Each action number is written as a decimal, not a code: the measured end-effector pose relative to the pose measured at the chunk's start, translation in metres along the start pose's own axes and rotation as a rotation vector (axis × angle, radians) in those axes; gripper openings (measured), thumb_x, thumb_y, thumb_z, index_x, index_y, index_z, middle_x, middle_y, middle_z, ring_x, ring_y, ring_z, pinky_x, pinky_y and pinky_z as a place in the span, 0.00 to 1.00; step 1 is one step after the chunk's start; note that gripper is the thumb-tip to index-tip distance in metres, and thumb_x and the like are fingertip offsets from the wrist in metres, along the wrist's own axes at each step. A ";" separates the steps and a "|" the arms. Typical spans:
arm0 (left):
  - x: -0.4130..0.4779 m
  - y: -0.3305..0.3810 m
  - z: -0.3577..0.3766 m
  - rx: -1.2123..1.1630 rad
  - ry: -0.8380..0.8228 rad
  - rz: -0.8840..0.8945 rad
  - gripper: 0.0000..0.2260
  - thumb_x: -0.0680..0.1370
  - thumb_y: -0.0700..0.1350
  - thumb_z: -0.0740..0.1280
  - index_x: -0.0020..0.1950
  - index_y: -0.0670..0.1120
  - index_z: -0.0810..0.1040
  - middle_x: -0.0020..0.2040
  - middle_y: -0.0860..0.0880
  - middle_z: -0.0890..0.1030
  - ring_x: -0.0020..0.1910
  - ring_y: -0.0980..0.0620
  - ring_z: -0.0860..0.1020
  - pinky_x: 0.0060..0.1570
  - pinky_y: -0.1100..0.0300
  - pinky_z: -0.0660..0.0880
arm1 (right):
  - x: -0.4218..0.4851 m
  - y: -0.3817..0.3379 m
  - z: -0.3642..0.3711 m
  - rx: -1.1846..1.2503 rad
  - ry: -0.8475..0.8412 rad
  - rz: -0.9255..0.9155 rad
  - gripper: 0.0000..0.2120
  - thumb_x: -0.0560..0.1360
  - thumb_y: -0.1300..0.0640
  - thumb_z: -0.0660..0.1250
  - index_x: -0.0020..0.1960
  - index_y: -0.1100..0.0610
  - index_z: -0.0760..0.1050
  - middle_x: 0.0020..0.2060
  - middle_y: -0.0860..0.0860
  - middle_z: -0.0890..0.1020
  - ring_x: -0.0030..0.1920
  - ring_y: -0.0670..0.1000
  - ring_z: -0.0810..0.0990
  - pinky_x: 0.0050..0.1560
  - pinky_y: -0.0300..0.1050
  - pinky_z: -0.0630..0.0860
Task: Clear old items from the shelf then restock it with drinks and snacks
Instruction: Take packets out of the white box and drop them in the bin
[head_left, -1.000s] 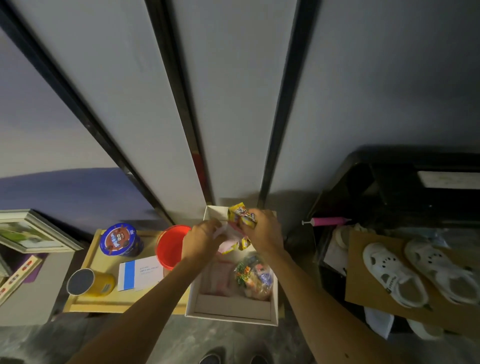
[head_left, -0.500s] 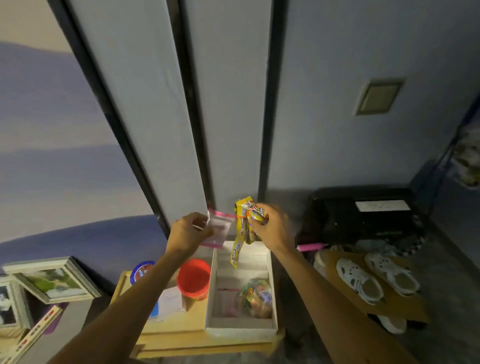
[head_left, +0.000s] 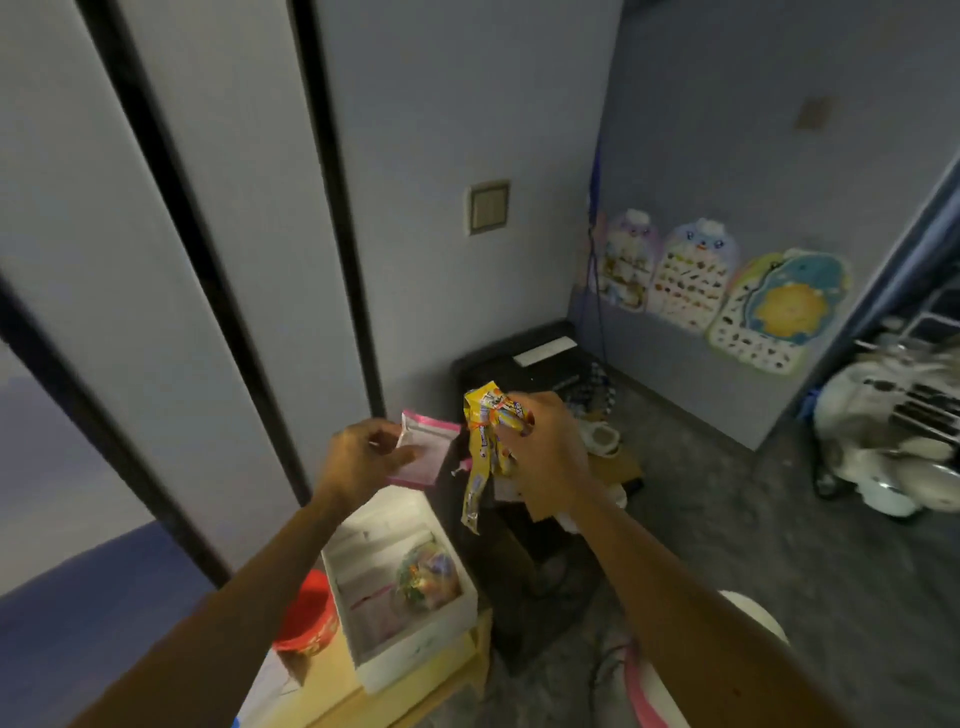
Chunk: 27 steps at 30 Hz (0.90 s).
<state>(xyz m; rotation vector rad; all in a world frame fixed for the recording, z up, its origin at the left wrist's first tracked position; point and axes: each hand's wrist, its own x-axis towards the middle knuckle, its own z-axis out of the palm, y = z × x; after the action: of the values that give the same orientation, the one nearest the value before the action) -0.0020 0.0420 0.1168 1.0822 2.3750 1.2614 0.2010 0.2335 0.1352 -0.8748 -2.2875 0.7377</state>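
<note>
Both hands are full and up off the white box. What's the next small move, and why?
Probably carry both away to set aside. The left hand pinches the pink-edged clear pouch, the right hand grips the yellow sachet strip, and both hang above the white box, which holds one more colourful packet.

The left hand (head_left: 363, 457) grips a pink-edged clear bag (head_left: 423, 454); the right hand (head_left: 545, 452) grips yellow snack packets (head_left: 485, 441) above a white box (head_left: 415, 644).
</note>
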 end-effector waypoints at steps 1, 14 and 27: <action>0.001 0.010 0.014 -0.003 -0.030 0.029 0.11 0.70 0.51 0.83 0.47 0.55 0.83 0.42 0.57 0.86 0.42 0.58 0.84 0.43 0.62 0.82 | -0.010 0.010 -0.016 -0.015 0.022 0.022 0.20 0.81 0.48 0.73 0.71 0.50 0.78 0.61 0.46 0.76 0.52 0.42 0.78 0.45 0.29 0.73; -0.005 0.155 0.248 0.105 -0.424 0.316 0.15 0.72 0.63 0.79 0.52 0.57 0.84 0.47 0.58 0.84 0.47 0.53 0.82 0.56 0.49 0.80 | -0.121 0.174 -0.196 -0.211 0.237 0.370 0.22 0.78 0.44 0.72 0.71 0.46 0.80 0.64 0.52 0.81 0.57 0.55 0.84 0.57 0.51 0.81; -0.051 0.209 0.465 0.046 -0.657 0.277 0.13 0.74 0.56 0.80 0.53 0.50 0.85 0.45 0.57 0.86 0.43 0.62 0.83 0.41 0.66 0.79 | -0.197 0.359 -0.257 -0.182 0.205 0.631 0.22 0.76 0.50 0.77 0.68 0.50 0.83 0.60 0.53 0.82 0.53 0.56 0.84 0.51 0.46 0.78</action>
<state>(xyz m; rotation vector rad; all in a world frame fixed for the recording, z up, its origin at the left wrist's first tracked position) 0.3780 0.3647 -0.0024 1.5842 1.8048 0.7497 0.6406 0.3919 0.0108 -1.7130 -1.9161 0.6552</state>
